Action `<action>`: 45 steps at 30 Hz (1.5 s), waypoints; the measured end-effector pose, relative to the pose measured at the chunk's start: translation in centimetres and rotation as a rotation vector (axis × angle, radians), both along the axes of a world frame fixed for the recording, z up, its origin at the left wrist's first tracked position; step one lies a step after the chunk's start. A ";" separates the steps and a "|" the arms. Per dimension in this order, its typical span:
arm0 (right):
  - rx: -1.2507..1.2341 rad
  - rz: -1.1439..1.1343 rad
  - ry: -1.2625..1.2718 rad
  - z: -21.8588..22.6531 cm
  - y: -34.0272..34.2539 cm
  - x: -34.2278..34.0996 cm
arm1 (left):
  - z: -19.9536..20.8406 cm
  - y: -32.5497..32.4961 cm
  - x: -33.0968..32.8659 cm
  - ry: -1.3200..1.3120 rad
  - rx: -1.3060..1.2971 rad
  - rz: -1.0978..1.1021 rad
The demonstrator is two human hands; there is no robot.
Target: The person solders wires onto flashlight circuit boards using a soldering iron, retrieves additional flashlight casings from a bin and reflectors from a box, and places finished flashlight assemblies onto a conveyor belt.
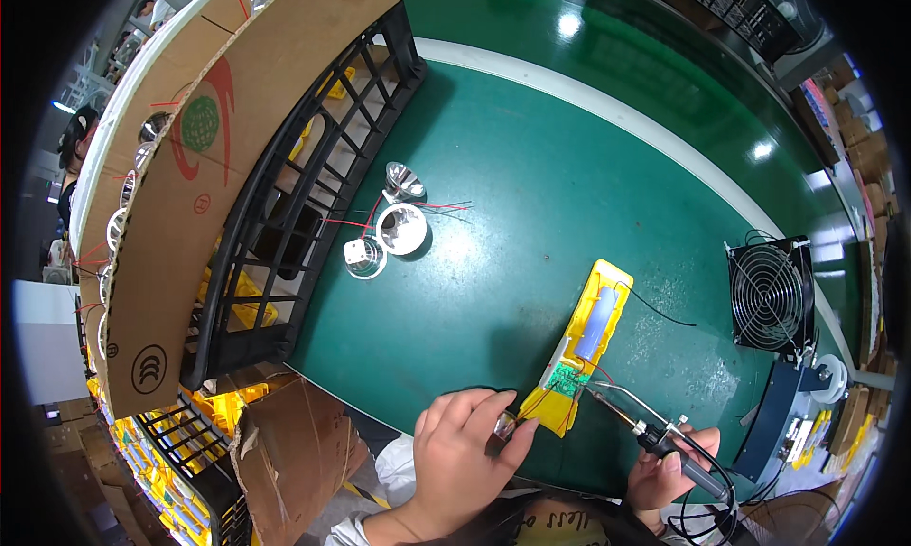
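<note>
My right hand grips a black-handled soldering iron, a thin metal solder-feed tube running alongside it. Its tip points at a green circuit board inside a yellow plastic housing half. A blue-grey cylindrical battery lies in the same housing, with thin red and black wires around the board. Close to the housing's lower end, my left hand pinches a small shiny part between thumb and fingers. Most of that part is hidden, and thin wires lie between it and the board.
Three silvery reflector cups with red and black wires lie on the green tabletop. On the left stands a black plastic crate behind cardboard. A black fan and a dark box with a solder spool are at right.
</note>
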State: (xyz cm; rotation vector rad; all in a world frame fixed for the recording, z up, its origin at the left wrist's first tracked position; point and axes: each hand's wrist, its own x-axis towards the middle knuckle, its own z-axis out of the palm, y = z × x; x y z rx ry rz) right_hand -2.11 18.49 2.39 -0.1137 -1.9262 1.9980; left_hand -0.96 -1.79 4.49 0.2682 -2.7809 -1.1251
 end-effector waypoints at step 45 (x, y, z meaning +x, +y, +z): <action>-0.109 0.078 -0.024 0.5 0.6 -0.1 | 0.7 2.3 1.4 -0.033 -0.158 -0.120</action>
